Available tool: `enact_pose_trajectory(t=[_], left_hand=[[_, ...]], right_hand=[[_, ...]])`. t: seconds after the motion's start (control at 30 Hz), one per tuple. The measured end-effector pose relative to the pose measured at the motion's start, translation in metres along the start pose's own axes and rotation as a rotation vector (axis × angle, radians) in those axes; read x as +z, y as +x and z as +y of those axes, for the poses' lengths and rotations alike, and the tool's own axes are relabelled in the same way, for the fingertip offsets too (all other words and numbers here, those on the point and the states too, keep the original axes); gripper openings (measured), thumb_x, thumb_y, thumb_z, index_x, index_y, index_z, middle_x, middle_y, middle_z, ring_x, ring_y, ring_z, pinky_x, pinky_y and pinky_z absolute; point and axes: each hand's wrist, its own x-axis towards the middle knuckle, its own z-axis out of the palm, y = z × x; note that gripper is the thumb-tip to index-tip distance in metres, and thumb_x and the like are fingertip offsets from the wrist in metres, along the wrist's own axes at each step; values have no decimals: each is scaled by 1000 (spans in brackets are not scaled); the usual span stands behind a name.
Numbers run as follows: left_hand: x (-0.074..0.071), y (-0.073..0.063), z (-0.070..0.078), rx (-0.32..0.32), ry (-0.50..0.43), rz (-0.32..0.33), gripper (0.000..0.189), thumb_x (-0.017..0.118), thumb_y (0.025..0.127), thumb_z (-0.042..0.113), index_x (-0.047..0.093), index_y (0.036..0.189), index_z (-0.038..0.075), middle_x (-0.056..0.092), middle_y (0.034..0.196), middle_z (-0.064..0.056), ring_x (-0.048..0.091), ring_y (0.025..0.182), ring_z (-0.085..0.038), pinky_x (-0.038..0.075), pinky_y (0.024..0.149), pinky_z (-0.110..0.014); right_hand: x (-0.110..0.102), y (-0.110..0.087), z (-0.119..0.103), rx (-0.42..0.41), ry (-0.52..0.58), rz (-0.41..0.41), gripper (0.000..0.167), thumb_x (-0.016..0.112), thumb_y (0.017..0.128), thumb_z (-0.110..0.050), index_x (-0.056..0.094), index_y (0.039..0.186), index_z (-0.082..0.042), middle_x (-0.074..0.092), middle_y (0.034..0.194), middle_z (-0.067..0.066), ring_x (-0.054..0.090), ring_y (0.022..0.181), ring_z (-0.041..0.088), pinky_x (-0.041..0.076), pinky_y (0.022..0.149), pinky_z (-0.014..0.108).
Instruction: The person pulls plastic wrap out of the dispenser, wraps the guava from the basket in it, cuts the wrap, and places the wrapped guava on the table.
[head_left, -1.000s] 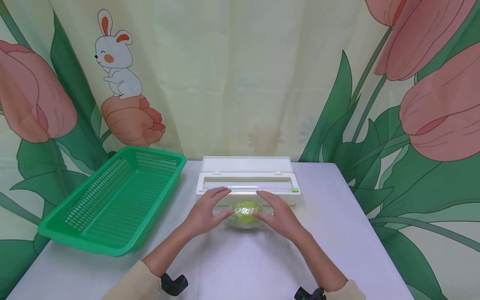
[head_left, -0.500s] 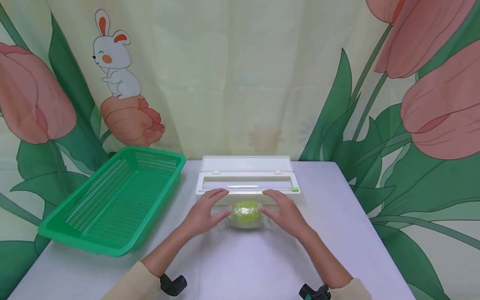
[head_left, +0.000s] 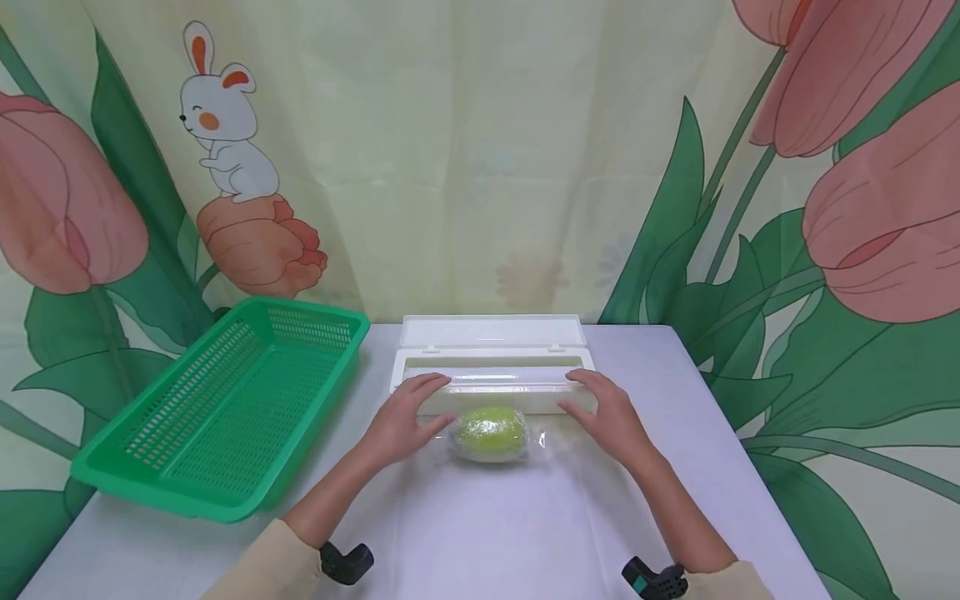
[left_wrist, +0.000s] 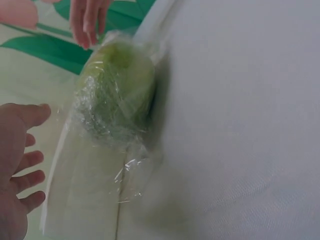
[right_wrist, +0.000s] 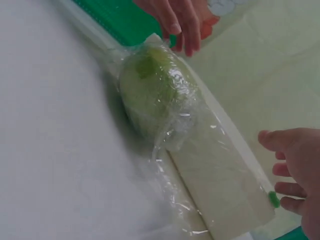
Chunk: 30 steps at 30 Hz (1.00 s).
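Note:
A green, oval fruit [head_left: 491, 433] lies on the table, wrapped in clear cling film whose loose ends stick out at both sides. Its exact kind is hard to tell through the film. My left hand [head_left: 405, 421] hovers just left of it, fingers spread, thumb close to the film. To the right, farther off, my right hand [head_left: 611, 417] is held in the air with relaxed fingers, gripping nothing. Behind the fruit stands a white cling film dispenser [head_left: 487, 402] with its lid [head_left: 491, 332] up and a roll [head_left: 498, 375] inside. Both wrist views show the wrapped fruit [left_wrist: 120, 85] between the hands.
A green plastic basket [head_left: 285, 450] with slotted walls stands at the left of the table [head_left: 495, 542]. The dispenser carries a small green slider at its right end. A curtain [head_left: 465, 167] printed with tulips and a rabbit hangs behind the table.
My right hand has drawn away from the fruit toward the right. The left hand has shifted slightly left and now leaves the fruit more exposed. The fruit stays in place.

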Motion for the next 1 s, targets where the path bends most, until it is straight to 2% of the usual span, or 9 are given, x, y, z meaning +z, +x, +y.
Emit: enact_pose_trajectory(t=[0.2, 0.33, 0.6, 0.83, 1.0], left_hand=[[-3, 1, -7, -25, -12, 35, 51, 74, 85, 32, 60, 130, 14, 59, 132, -5, 53, 126, -25, 48, 103, -44], [-6, 2, -11, -53, -11, 46, 47, 74, 85, 29, 62, 127, 12, 60, 130, -7, 53, 125, -28, 47, 103, -46], [-8, 8, -20, -63, 23, 93, 39, 74, 85, 24, 66, 119, 8, 63, 125, -9, 54, 122, -31, 46, 102, -49], [-9, 8, -25, -75, 0, 96, 29, 74, 85, 23, 69, 110, 8, 64, 124, -12, 54, 122, -33, 44, 102, -52], [-6, 8, -31, -88, -27, 101, 24, 75, 84, 19, 70, 105, 8, 63, 124, -14, 52, 122, -34, 44, 104, -51]], right_hand=[[-5, 3, 11, 44, -19, 39, 43, 73, 86, -20, 60, 125, -8, 57, 134, 15, 50, 129, 35, 44, 105, 52], [-5, 6, 18, 55, -22, 51, 41, 73, 86, -20, 62, 124, -7, 58, 134, 15, 50, 129, 34, 44, 105, 52], [-1, 10, 28, 61, -4, 94, 39, 76, 83, -19, 65, 117, -4, 59, 130, 17, 52, 126, 35, 44, 105, 51], [7, 12, 35, 63, 50, 143, 38, 80, 79, -16, 66, 113, -3, 62, 124, 17, 57, 119, 33, 53, 93, 49], [10, 13, 37, 87, 80, 147, 40, 81, 78, -15, 65, 112, -2, 61, 125, 18, 57, 119, 33, 55, 91, 48]])
